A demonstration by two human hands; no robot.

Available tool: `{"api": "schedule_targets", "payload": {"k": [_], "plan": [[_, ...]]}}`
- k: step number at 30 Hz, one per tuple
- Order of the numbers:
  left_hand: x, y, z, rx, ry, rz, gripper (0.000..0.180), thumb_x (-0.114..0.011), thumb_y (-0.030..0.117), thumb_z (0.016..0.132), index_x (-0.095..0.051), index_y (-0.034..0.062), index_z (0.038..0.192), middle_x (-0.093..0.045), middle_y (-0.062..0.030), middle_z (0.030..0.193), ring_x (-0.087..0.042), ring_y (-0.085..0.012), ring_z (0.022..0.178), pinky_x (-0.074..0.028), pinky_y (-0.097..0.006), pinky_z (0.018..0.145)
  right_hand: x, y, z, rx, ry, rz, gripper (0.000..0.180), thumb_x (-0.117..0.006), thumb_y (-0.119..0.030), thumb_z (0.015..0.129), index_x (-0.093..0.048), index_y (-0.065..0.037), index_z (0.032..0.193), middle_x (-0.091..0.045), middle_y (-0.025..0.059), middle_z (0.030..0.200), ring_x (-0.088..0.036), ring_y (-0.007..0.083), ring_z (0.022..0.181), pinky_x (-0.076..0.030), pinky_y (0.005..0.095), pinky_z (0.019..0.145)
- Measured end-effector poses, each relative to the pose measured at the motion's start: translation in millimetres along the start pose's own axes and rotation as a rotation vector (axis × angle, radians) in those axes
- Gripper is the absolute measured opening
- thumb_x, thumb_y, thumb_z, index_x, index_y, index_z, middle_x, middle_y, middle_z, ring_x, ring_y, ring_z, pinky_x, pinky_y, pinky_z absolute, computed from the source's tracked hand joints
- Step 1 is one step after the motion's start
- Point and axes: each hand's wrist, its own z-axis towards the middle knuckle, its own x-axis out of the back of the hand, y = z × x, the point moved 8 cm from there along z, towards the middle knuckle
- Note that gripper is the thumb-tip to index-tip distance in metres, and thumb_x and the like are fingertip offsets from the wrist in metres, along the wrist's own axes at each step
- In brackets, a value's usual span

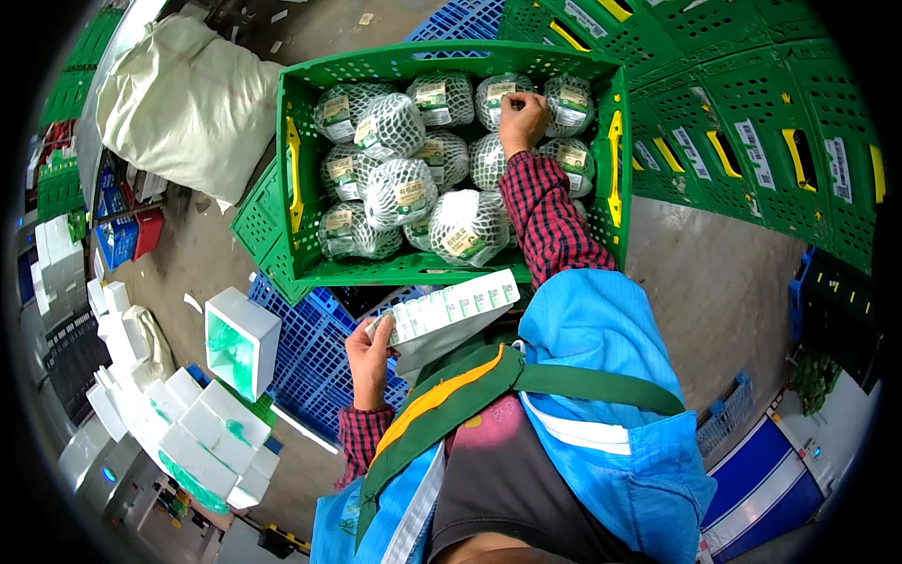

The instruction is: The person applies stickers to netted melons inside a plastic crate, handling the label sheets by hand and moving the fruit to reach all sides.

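Observation:
A green plastic crate [376, 275] with yellow side handles stands before me, holding several round fruits in white foam nets, most bearing a printed label. At its far side my right hand [523, 122] reaches in with fingers drawn together against a netted fruit [490, 98]. Whatever lies between those fingertips is too small to make out. My left hand [366, 368] grips the left end of a white sheet of labels [456, 308], printed in rows with green marks. That sheet tilts up to the right, just outside the crate's near wall.
Stacked green crates [752, 122] line the right. A large pale sack [188, 103] leans at the left of the crate. Blue pallets [310, 348] lie beneath, beside a white foam box [246, 338] with green plastic inside. More foam boxes [202, 437] pile up at lower left.

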Motion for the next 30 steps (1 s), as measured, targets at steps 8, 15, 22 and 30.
{"api": "schedule_targets", "payload": {"k": [8,15,22,30], "plan": [[1,22,-4,-0.118,0.027,0.079,0.018,-0.066,0.018,0.089,-0.065,0.0006,0.090,-0.062,0.0011,0.071,-0.052,-0.0037,0.055,-0.044,-0.019,0.048,20,24,21,-0.233,-0.301,0.306,0.020,-0.068,-0.014,0.082,-0.064,-0.002,0.097,-0.068,0.0097,0.093,-0.065,0.0211,0.084,-0.051,0.0337,0.075],[-1,48,-11,-0.321,0.024,0.184,0.015,-0.065,0.013,0.090,-0.065,-0.0020,0.091,-0.060,0.0026,0.069,-0.050,-0.0012,0.056,-0.041,-0.017,0.048,119,-128,-127,0.183,-1.659,0.500,0.029,-0.062,-0.016,0.089,-0.064,-0.003,0.114,-0.067,0.0092,0.106,-0.062,0.0176,0.098,-0.049,0.0314,0.088],[-24,58,-13,-0.358,-0.030,0.267,0.018,-0.066,0.016,0.090,-0.066,-0.0019,0.089,-0.058,0.0041,0.065,-0.049,-0.0013,0.054,-0.039,-0.018,0.047,168,-147,-161,0.371,-1.514,0.488,0.021,-0.072,-0.015,0.076,-0.067,-0.003,0.091,-0.064,0.0113,0.090,-0.063,0.0283,0.085,-0.050,0.0371,0.075],[-37,25,6,-0.122,-0.129,0.168,0.022,-0.066,0.022,0.090,-0.066,-0.0007,0.091,-0.062,0.0011,0.069,-0.050,-0.0035,0.051,-0.041,-0.019,0.044,210,-137,-168,0.711,-1.025,0.417,0.011,-0.070,-0.013,0.074,-0.065,-0.008,0.083,-0.059,0.0052,0.084,-0.056,0.0256,0.081,-0.047,0.0359,0.075]]}}
